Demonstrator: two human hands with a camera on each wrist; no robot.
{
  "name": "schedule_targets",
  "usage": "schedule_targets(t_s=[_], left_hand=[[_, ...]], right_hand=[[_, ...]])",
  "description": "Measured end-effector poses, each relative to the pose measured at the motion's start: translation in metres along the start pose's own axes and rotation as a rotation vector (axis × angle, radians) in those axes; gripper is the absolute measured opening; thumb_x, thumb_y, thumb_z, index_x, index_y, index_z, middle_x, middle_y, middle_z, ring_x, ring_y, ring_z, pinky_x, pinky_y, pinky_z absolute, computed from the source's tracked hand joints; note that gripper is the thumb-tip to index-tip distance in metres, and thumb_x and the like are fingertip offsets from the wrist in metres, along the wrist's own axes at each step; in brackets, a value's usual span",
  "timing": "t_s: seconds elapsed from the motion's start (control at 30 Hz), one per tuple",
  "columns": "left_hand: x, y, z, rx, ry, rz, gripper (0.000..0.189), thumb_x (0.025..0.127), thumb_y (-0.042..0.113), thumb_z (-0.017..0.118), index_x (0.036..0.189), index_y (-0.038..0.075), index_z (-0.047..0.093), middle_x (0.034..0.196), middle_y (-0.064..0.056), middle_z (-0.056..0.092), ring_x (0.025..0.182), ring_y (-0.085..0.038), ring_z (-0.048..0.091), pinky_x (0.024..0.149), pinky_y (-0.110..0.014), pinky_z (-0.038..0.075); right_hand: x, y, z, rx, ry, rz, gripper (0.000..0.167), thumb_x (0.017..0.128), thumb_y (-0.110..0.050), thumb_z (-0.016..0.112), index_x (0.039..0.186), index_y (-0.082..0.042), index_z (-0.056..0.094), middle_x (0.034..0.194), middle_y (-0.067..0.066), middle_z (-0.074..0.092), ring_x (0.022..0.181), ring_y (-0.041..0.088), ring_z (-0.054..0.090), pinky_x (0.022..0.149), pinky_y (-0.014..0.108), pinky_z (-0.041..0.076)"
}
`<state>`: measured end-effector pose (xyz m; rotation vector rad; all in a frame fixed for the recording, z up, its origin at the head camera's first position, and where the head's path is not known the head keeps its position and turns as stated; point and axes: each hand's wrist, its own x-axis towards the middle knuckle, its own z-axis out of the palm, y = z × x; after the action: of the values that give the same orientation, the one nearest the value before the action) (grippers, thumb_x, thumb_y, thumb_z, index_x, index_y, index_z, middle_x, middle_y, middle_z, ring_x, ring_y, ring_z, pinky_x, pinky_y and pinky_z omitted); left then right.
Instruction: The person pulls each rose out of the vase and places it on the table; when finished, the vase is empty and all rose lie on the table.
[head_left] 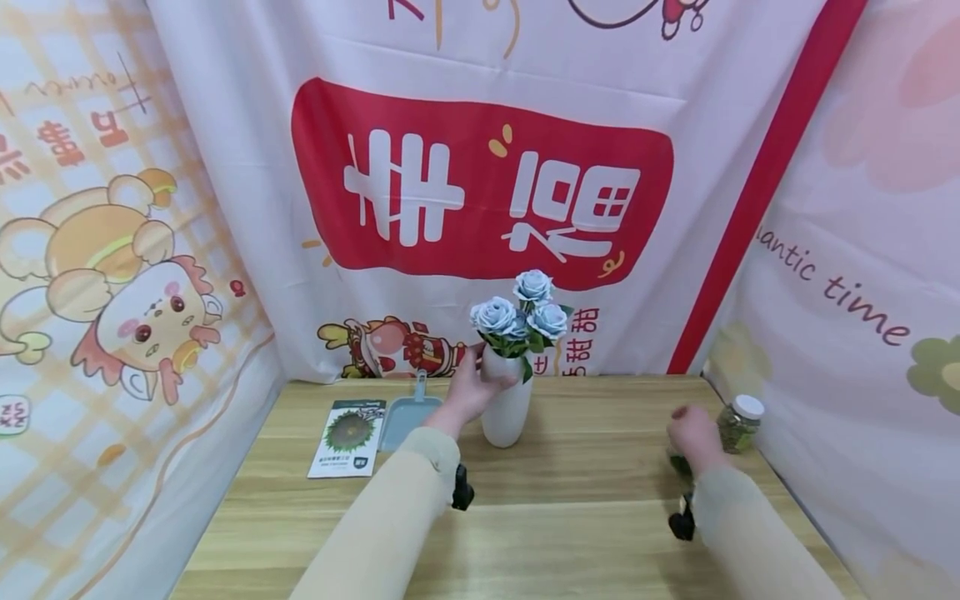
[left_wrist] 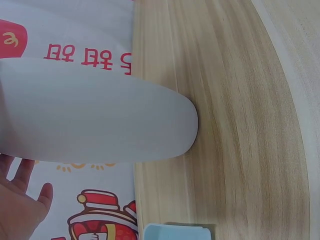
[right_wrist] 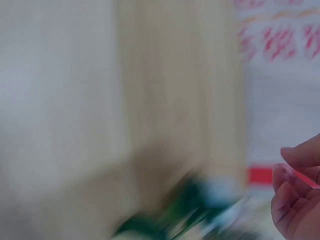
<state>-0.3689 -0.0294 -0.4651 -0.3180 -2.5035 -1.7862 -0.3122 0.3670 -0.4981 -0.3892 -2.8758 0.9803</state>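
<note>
My left hand (head_left: 476, 387) grips the upper part of a white vase (head_left: 504, 417), which stands upright on the table with pale blue roses (head_left: 517, 317) in it. In the left wrist view, some fingers (left_wrist: 22, 175) go behind the vase's side; the thumb is out of sight there. Farther right, my right hand (head_left: 693, 437) is loosely curled above the table, beside a jar (head_left: 738, 425) with a white lid. The right wrist view shows thumb and fingers apart, nothing visible between them. Blurred green leaves (right_wrist: 187, 205) with something pale blue lie near that hand.
A seed packet (head_left: 348, 437) with a sunflower picture lies at the table's left. Next to it is a light blue dustpan-like tray (head_left: 408, 417) with a handle. A printed curtain (head_left: 480, 183) hangs behind the wooden table (head_left: 570, 475), and more cloth hangs at both sides.
</note>
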Motion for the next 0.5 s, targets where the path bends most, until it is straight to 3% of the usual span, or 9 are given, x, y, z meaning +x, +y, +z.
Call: schedule_targets(t_s=[0.1,0.17,0.3,0.37,0.5], left_hand=[[0.001,0.0,-0.001,0.007,-0.002,-0.01,0.086,0.081,0.041,0.081,0.15,0.024,0.032,0.151,-0.001,0.039,0.137,-0.025,0.038,0.108,-0.048,0.037],[0.001,0.0,-0.001,0.003,-0.004,-0.013,0.086,0.081,0.04,0.082,0.15,0.024,0.032,0.151,-0.002,0.039,0.137,-0.025,0.037,0.109,-0.049,0.037],[0.001,0.001,0.0,0.004,-0.008,-0.017,0.087,0.081,0.041,0.082,0.15,0.024,0.032,0.151,-0.002,0.039,0.137,-0.025,0.037,0.109,-0.049,0.037],[0.0,0.001,0.0,0.005,-0.008,-0.013,0.087,0.081,0.041,0.082,0.15,0.023,0.032,0.151,-0.002,0.039,0.137,-0.025,0.037,0.108,-0.049,0.037],[-0.001,0.001,0.0,0.003,-0.001,-0.004,0.087,0.081,0.04,0.082,0.15,0.022,0.032,0.15,-0.003,0.04,0.136,-0.026,0.038,0.108,-0.049,0.038]], right_hand=[[0.008,-0.054,0.0,0.095,0.047,-0.085,0.024,0.09,-0.006,0.056,0.108,0.009,0.062,0.103,0.027,0.063,0.094,0.039,0.059,0.079,0.048,0.051],[0.01,-0.091,0.001,0.192,0.026,-0.138,0.02,0.092,-0.008,0.061,0.106,0.007,0.063,0.099,0.022,0.063,0.088,0.034,0.06,0.075,0.042,0.053],[0.002,-0.154,0.002,0.359,-0.129,-0.207,0.024,0.095,-0.015,0.067,0.112,0.002,0.064,0.098,0.017,0.063,0.081,0.028,0.06,0.066,0.035,0.054],[-0.003,-0.176,0.004,0.422,-0.215,-0.223,0.03,0.096,-0.019,0.067,0.119,0.0,0.063,0.102,0.016,0.063,0.081,0.029,0.061,0.066,0.035,0.053],[-0.009,-0.201,0.012,0.579,-0.283,-0.195,0.031,0.095,-0.02,0.067,0.123,-0.005,0.063,0.102,0.014,0.061,0.081,0.03,0.059,0.066,0.034,0.053]])
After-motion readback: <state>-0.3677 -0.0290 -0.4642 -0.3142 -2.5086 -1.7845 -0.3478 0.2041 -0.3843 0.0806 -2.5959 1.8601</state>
